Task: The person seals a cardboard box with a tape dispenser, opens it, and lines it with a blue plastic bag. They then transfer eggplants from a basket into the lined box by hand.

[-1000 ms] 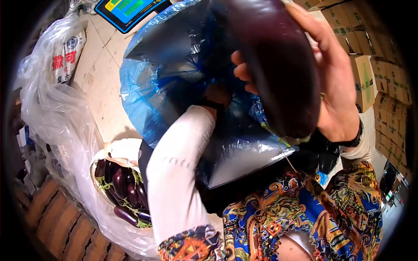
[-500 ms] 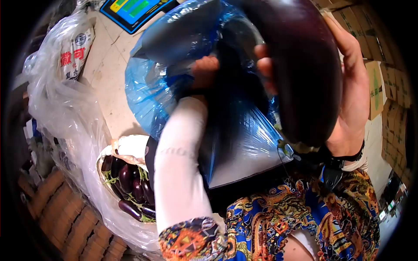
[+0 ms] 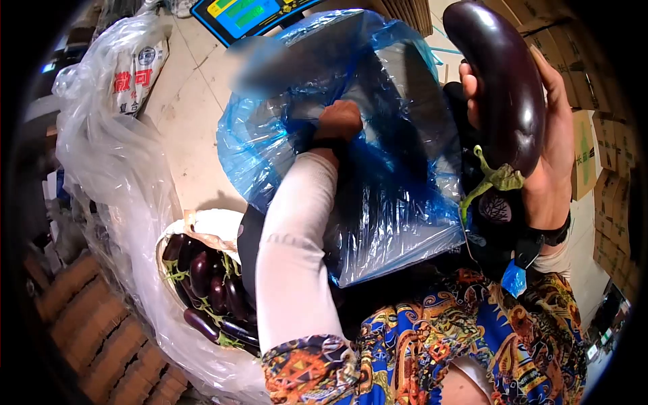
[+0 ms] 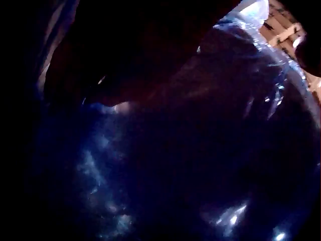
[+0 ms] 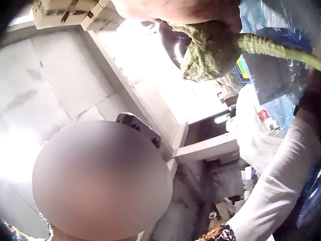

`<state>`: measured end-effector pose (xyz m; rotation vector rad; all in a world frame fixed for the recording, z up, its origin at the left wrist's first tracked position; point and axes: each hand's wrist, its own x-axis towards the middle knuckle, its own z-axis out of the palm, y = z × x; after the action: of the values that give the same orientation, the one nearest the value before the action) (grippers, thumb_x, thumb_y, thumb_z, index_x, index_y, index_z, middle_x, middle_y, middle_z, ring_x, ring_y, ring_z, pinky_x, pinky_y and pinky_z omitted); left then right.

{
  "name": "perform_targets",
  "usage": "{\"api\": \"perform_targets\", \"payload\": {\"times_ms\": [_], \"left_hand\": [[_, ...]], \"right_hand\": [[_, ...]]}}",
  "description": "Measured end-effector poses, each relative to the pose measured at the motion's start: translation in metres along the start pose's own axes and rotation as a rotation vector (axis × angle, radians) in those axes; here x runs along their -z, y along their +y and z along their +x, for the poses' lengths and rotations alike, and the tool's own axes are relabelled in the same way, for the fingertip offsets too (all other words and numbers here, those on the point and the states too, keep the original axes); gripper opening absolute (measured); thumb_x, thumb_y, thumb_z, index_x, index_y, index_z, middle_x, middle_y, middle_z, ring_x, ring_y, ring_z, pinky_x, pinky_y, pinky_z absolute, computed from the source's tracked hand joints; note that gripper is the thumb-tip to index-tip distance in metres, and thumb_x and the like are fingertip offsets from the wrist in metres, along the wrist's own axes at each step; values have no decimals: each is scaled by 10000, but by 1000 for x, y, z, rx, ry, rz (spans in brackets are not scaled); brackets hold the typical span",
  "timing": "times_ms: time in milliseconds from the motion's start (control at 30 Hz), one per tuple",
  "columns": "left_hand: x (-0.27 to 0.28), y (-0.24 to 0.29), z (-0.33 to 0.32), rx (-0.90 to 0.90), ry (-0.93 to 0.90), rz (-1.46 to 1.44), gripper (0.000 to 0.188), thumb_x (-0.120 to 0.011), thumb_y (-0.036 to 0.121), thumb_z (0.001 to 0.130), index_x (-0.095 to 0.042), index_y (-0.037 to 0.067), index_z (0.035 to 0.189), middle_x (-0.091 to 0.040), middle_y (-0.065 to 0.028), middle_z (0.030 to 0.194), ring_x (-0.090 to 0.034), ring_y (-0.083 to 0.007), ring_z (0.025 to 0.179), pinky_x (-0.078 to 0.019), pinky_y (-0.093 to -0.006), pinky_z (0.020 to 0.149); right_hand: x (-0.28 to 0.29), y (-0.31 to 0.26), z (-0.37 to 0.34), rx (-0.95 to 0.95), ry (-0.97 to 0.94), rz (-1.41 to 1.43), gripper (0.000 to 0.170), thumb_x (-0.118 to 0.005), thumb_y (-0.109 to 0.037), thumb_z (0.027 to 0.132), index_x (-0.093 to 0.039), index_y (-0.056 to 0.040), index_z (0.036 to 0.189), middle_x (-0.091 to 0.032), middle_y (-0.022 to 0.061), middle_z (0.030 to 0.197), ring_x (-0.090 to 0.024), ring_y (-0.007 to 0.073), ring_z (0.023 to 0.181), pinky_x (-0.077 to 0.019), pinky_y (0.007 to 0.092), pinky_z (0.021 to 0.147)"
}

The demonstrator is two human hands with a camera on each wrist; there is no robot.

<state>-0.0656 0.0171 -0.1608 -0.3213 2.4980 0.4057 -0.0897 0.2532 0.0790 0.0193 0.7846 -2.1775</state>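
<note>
"Eggplant (image 3: 506,88), a big one, glossy, dark purple and curved, with a rough green cap and stem. See where it is?"

"Up in the person's right hand (image 3: 557,148), just beside that crinkled, see-through blue plastic bag (image 3: 398,169). The fingers and thumb are wrapped round it, and the stem end is turned toward the person's body."

"And the left hand (image 3: 339,120)?"

"Well apart from the right one, down among the folds of the bag. I can't tell whether its fingers are curled or straight, and the wrist view is too dark to help."

"What's that on the other side, by the white sleeve?"

"A round, pale-rimmed basket (image 3: 162,256) with smaller purple eggplants (image 3: 201,273) piled in it, green stems and all. Clear plastic sheeting (image 3: 115,155) runs along beside it, up to a white sack (image 3: 138,77) with red printing."

"And past the bag?"

"A blue-framed display unit (image 3: 246,13) with yellow and green panels. Brown cardboard boxes (image 3: 611,145) are stacked beyond the right hand."
</note>
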Motion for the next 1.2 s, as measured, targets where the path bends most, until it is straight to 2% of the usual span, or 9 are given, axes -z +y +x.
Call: {"api": "perform_targets", "payload": {"times_ms": [300,400,500,600,700,800,867,1000,1200], "left_hand": [[-2,22,-22,-268,-443,-841,297,-640,191,784,-653,-32,980,-656,-249,1050,-649,-354,1004,-504,-431,883],[-48,35,-10,-347,256,-397,254,-669,184,748,-648,-32,879,-670,-223,919,-673,-341,881,-536,-423,799],[-41,14,-22,-250,390,-50,211,-649,177,761,-660,-13,852,-661,-226,863,-660,-397,839,-543,-430,777],[-45,-5,-12,-219,297,-102,204,-648,197,781,-680,3,833,-669,-227,909,-658,-399,873,-541,-442,786],[-20,-12,-1,-546,-103,-158,238,-652,232,797,-706,18,888,-683,-199,974,-668,-358,898,-536,-452,789],[49,-8,-14,-793,-115,286,181,-624,183,868,-662,28,952,-684,-144,898,-659,-280,763,-544,-366,724],[108,-25,-62,-332,-260,-584,227,-615,227,904,-661,31,1010,-678,-79,888,-642,-162,768,-528,-285,721],[151,-57,-136,-309,251,-785,220,-596,177,902,-666,27,1046,-661,-50,816,-625,-96,715,-515,-251,630],[127,-92,-204,-161,285,-924,302,-579,184,927,-618,-27,1140,-665,-53,861,-624,-98,773,-493,-226,693]], "right_hand": [[1,4,0,-27,-83,-19,646,-355,-392,1002,-275,116,1392,-479,321,1247,-627,362,1058,-572,441,882],[-2,6,2,-36,-59,13,649,-353,-393,1002,-269,116,1396,-478,325,1250,-626,368,1064,-569,447,887],[2,6,3,-60,-45,4,648,-355,-391,1002,-273,117,1396,-482,331,1251,-623,374,1074,-572,447,882],[8,10,5,-34,-51,-20,629,-356,-379,1003,-295,117,1386,-510,332,1220,-639,376,1044,-581,443,866],[2,15,9,-37,-93,-53,613,-366,-373,1005,-323,114,1374,-533,333,1194,-658,371,1003,-588,438,849],[0,14,10,-70,-36,-92,603,-381,-374,1006,-345,109,1364,-541,335,1188,-668,365,981,-595,429,833],[-8,10,14,-80,-73,-177,599,-393,-379,1005,-367,102,1360,-539,341,1200,-663,365,1001,-600,413,812],[-46,-1,8,-89,-83,-384,580,-399,-369,1004,-380,85,1365,-536,342,1216,-645,367,1045,-596,408,821],[-72,-9,20,-189,-164,-812,581,-510,-366,941,-417,54,1332,-566,285,1159,-649,322,1001,-587,391,808]]}}
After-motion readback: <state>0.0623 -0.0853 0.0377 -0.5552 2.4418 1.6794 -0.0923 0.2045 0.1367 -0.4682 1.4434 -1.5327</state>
